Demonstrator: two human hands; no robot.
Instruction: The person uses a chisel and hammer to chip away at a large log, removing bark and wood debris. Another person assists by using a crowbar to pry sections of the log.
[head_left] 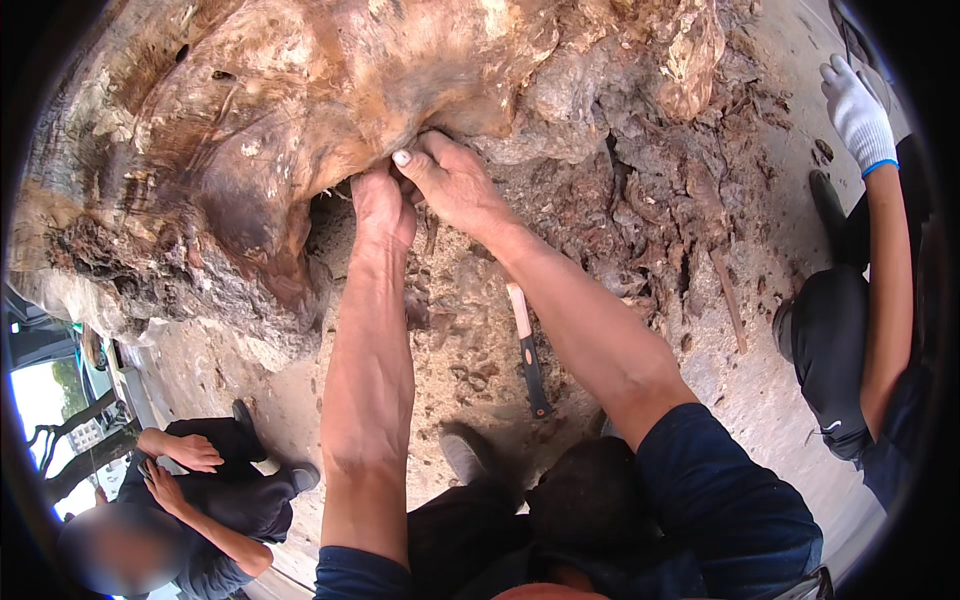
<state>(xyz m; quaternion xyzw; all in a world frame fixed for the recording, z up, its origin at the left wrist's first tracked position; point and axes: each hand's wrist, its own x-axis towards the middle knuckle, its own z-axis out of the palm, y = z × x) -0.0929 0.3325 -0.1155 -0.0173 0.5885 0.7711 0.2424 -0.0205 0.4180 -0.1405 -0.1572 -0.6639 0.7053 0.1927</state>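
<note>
Had the left grip [383,208] under the lower lip of the large wood mass [350,90], fingertips out of sight. Could not tell the state of this grip — open or closed. Had the right grip [458,188] just beside it on the right, thumb [418,168] pointing left, close to the left grip, other fingers bent in against the same lip. Could not tell the state of the right grip either, nor confirm any item held.

Found the large wood mass across the upper left and upper centre, ahead of both grips, brown in the middle and grey along parts of the underside. Noted a dark hollow [328,222] in it, just left of the left grip; could not read the contents in the shade. Noted a small hole [222,75] in the upper left face, likewise dark inside.

Saw dark flaky debris [680,215] heaped to the right, with loose chips scattered over the ground [745,385]. Saw a handled tool [530,365] lying between the forearms, pale at the end toward the wood, black with orange toward the person.

Saw a white glove [858,118] with a blue cuff at upper right, worn by a co-worker [888,300]. Saw a second co-worker [240,490] low down at lower left, both hands bare.
</note>
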